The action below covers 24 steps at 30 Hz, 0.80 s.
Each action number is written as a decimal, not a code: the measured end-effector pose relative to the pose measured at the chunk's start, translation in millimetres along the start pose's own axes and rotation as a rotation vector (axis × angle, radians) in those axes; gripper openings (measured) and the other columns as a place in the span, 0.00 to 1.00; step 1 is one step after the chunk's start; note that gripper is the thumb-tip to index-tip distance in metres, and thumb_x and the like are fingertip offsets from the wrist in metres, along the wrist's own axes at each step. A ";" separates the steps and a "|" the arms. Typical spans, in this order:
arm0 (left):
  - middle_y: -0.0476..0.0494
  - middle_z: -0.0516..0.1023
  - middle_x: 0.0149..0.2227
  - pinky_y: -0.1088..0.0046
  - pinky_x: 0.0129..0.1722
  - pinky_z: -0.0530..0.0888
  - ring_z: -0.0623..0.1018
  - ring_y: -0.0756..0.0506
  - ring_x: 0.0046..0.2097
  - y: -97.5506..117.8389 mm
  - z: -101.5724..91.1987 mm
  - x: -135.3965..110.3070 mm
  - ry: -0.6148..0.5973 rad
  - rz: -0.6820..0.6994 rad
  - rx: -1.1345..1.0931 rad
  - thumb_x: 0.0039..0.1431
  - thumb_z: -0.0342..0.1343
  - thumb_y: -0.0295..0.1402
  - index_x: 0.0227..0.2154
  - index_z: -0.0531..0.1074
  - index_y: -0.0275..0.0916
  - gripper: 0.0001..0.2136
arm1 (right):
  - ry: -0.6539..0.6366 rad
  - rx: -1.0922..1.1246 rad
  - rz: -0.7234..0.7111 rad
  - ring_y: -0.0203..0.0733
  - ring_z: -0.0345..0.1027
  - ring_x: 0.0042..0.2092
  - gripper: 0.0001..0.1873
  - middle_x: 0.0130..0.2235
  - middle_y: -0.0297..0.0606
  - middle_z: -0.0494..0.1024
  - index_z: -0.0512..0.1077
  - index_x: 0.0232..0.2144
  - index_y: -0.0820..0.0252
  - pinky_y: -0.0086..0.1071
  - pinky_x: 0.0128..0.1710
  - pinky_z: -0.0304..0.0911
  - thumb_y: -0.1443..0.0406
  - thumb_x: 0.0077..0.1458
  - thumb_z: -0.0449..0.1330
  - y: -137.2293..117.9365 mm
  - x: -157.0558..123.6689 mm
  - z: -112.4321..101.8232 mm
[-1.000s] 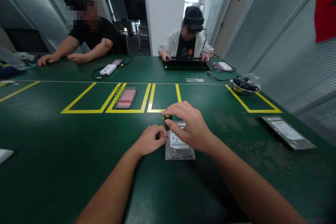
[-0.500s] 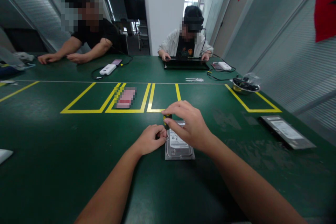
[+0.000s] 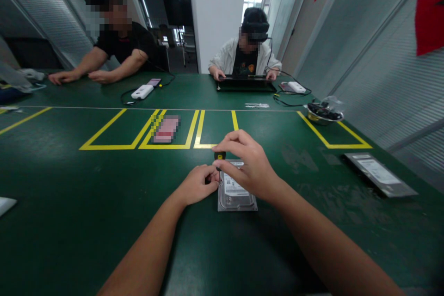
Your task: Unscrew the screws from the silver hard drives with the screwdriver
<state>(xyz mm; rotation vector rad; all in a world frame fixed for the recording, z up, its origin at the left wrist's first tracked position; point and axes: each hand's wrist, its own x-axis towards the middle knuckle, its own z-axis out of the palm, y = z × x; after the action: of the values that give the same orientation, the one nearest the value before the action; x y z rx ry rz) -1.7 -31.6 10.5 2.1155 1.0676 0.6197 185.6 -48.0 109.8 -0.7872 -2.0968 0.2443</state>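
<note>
A silver hard drive (image 3: 238,200) with a white label lies flat on the green table in front of me. My right hand (image 3: 254,164) reaches over its far part, thumb and fingers pinched round the stubby black and yellow handle of a screwdriver (image 3: 219,155). The screwdriver stands about upright above the drive's left edge, its thin shaft pointing down. Beside that edge, my left hand (image 3: 198,185) is closed with its fingertips at the shaft's lower end. Whatever those fingertips pinch is hidden.
A second hard drive (image 3: 379,175) lies at the right. Behind it stands a metal bowl (image 3: 324,115) of dark parts. A pink phone-like slab (image 3: 167,129) lies inside yellow tape markings. Across the table, one person (image 3: 121,51) rests both arms; another (image 3: 248,58) holds a dark panel.
The screwdriver handle has turned in my right hand's fingers, which have shifted slightly and spread around it. My left hand and the hard drive stay nearly in place.
</note>
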 end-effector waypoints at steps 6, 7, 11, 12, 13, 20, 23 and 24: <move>0.51 0.70 0.27 0.74 0.32 0.63 0.69 0.49 0.31 1.7 -1.4 -0.2 0.003 0.017 -0.008 0.53 0.53 0.27 0.27 0.68 0.37 0.01 | 0.024 -0.007 0.006 0.40 0.67 0.43 0.10 0.40 0.39 0.75 0.72 0.42 0.59 0.37 0.44 0.64 0.67 0.57 0.58 2.4 -0.4 0.0; 0.51 0.70 0.27 0.74 0.32 0.63 0.68 0.49 0.31 1.9 -1.7 0.0 0.005 0.019 -0.008 0.53 0.53 0.27 0.27 0.68 0.37 0.02 | 0.016 -0.004 -0.007 0.40 0.68 0.44 0.11 0.41 0.39 0.76 0.72 0.43 0.59 0.38 0.45 0.64 0.68 0.57 0.57 2.3 -0.4 -0.7; 0.51 0.69 0.26 0.75 0.31 0.63 0.68 0.50 0.30 2.4 -2.3 0.1 0.000 0.017 -0.006 0.53 0.53 0.27 0.26 0.67 0.36 0.02 | 0.003 0.019 -0.027 0.41 0.68 0.46 0.10 0.43 0.41 0.76 0.72 0.42 0.60 0.38 0.47 0.63 0.68 0.56 0.58 1.5 -0.4 -1.4; 0.51 0.69 0.26 0.75 0.31 0.63 0.68 0.50 0.30 2.5 -2.3 -0.1 -0.001 0.011 -0.005 0.53 0.53 0.27 0.26 0.67 0.36 0.03 | 0.005 0.020 -0.015 0.41 0.68 0.46 0.10 0.42 0.41 0.76 0.73 0.41 0.61 0.38 0.46 0.64 0.67 0.56 0.59 1.5 -0.5 -1.1; 0.52 0.69 0.26 0.75 0.31 0.62 0.68 0.50 0.30 2.5 -2.3 -0.2 -0.001 0.003 -0.003 0.53 0.54 0.27 0.26 0.67 0.36 0.03 | 0.006 0.018 0.000 0.42 0.68 0.45 0.10 0.41 0.41 0.75 0.73 0.41 0.61 0.38 0.46 0.64 0.65 0.56 0.60 1.5 -0.5 -0.8; 0.52 0.69 0.26 0.74 0.32 0.63 0.67 0.50 0.30 0.4 -0.4 0.5 0.006 0.028 0.001 0.52 0.54 0.27 0.27 0.68 0.36 0.01 | 0.000 0.006 -0.027 0.41 0.69 0.44 0.09 0.40 0.38 0.78 0.72 0.41 0.59 0.38 0.45 0.63 0.68 0.57 0.57 2.0 0.3 -1.9; 0.52 0.69 0.26 0.75 0.32 0.63 0.67 0.50 0.30 0.1 -0.4 1.0 0.007 0.021 -0.007 0.52 0.54 0.26 0.26 0.68 0.37 0.02 | 0.002 0.019 -0.038 0.41 0.71 0.46 0.11 0.43 0.38 0.79 0.72 0.43 0.58 0.38 0.47 0.64 0.69 0.57 0.55 2.1 0.4 -3.0; 0.52 0.68 0.26 0.75 0.32 0.63 0.67 0.50 0.30 0.3 -0.6 1.1 0.006 0.020 -0.010 0.52 0.54 0.26 0.26 0.67 0.37 0.02 | 0.002 0.023 -0.041 0.41 0.71 0.47 0.12 0.44 0.39 0.79 0.72 0.43 0.59 0.38 0.48 0.64 0.70 0.57 0.55 2.2 0.3 -3.1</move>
<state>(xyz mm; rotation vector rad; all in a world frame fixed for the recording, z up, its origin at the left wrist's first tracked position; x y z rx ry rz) -1.4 -30.6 11.2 2.1200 1.0456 0.6400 188.8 -46.4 110.9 -0.7304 -2.1026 0.2449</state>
